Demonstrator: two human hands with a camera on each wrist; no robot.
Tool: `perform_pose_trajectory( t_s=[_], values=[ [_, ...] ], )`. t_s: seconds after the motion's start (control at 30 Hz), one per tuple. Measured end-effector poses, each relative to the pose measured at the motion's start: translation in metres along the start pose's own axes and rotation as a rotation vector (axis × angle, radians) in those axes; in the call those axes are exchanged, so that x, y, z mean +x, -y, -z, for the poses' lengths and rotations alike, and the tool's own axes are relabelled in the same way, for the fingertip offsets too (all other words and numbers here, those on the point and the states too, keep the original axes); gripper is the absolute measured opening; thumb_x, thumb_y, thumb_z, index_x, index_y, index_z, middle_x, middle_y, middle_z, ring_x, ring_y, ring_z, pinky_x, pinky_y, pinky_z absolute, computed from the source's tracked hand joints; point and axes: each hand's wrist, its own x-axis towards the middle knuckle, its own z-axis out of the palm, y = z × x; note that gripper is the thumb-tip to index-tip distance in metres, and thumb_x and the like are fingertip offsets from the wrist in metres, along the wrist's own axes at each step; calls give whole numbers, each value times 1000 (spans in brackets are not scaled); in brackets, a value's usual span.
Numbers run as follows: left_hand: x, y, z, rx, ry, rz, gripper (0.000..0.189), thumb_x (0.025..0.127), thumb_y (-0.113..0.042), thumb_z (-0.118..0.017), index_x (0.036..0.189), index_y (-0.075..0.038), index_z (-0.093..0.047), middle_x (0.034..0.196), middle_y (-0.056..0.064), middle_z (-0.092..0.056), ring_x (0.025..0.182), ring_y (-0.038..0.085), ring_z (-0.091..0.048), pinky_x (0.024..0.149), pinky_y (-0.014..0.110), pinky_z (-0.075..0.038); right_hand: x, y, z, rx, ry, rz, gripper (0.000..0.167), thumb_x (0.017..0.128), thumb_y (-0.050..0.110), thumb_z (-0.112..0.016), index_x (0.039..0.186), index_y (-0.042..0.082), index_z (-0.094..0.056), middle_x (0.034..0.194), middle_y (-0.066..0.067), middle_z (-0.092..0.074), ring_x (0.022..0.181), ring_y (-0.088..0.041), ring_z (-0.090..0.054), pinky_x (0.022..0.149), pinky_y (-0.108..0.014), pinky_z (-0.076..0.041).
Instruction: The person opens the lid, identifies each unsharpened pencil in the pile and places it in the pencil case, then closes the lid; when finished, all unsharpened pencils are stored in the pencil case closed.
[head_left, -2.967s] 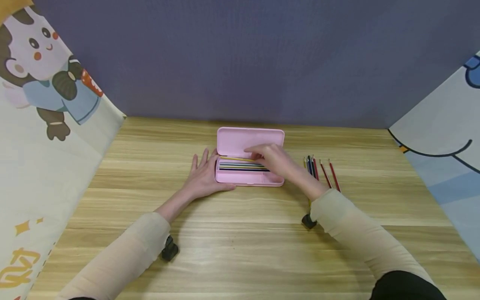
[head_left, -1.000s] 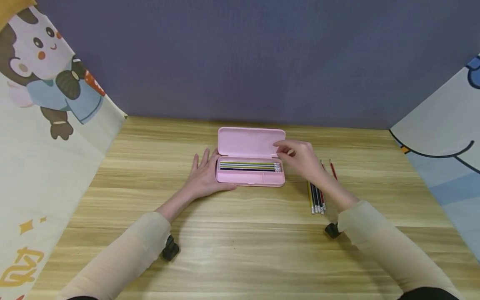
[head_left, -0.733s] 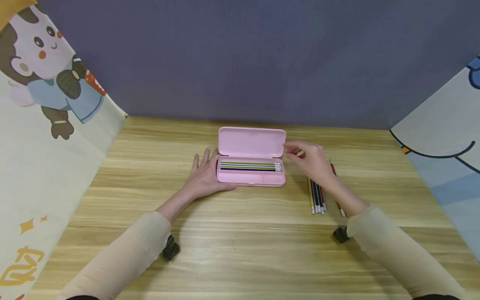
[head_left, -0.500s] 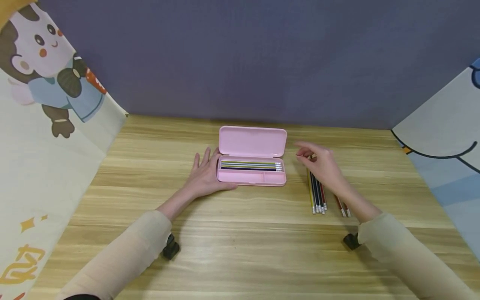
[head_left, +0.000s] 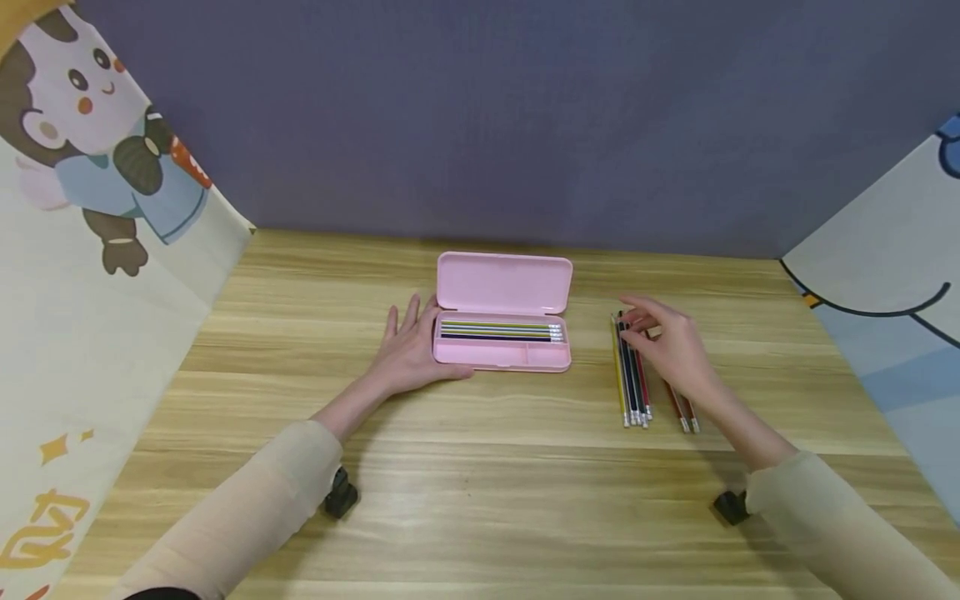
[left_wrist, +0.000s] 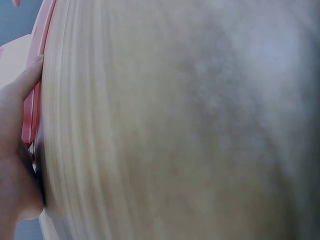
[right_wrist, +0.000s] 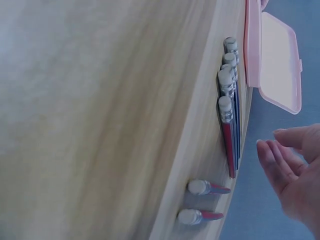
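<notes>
A pink pencil case lies with its lid raised, and several pencils are lined up in its rear compartment. My left hand rests against the case's left end, fingers spread and thumb along the front edge; the left wrist view shows that thumb on the pink rim. Right of the case, my right hand hovers over the upper ends of a bunch of yellow, black and red pencils. In the right wrist view its fingers are loosely bent with nothing between them.
Two red pencils lie apart to the right of the bunch, partly under my right hand, eraser ends toward me. The wooden table meets a dark blue panel behind, with cartoon-printed panels at either side.
A yellow pencil that my right hand held over the case now lies in the rear compartment. My right hand has let go and moved right to the loose pencils. The left hand stays put.
</notes>
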Motion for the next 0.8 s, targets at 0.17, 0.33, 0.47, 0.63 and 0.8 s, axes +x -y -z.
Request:
perform_pose_trajectory(
  t_s=[0.17, 0.33, 0.47, 0.63, 0.8],
  values=[
    [-1, -1, 1, -6, 1, -1, 117, 72, -74, -77, 159, -16, -26, 175, 11, -9, 163, 36, 4, 130, 58, 12, -6, -1, 3, -5, 35, -63, 58, 86, -7, -75, 141, 0, -58, 110, -22, -75, 89, -33, -74, 69, -3, -50],
    [0, -1, 2, -3, -3, -7, 116, 72, -72, -79, 159, -15, -27, 175, 13, -11, 163, 37, 3, 130, 59, 12, -12, 0, 6, 15, 85, -124, 62, 86, -8, -74, 144, -2, -53, 115, -26, -73, 93, -40, -74, 69, -7, -53],
    [-1, -2, 2, -3, 1, -4, 114, 73, -73, -78, 158, -16, -27, 175, 13, -11, 163, 37, 4, 130, 58, 12, -17, 1, 7, 12, 111, -168, 63, 87, -6, -74, 146, -1, -51, 117, -27, -73, 95, -41, -75, 70, -20, -62],
    [-1, -2, 2, 0, 2, -7, 112, 74, -73, -77, 158, -16, -28, 175, 14, -11, 163, 37, 3, 130, 59, 12, -21, 3, 7, 0, 137, -225, 63, 90, -3, -73, 148, 0, -50, 119, -27, -73, 98, -42, -75, 72, -31, -64],
    [0, -1, 1, 1, 0, -8, 112, 73, -73, -77, 157, -16, -28, 175, 13, -11, 163, 36, 3, 130, 59, 11, -23, 7, 9, 1, 166, -274, 63, 91, 0, -72, 149, 0, -48, 122, -28, -72, 101, -42, -74, 72, -29, -64]
  ],
)
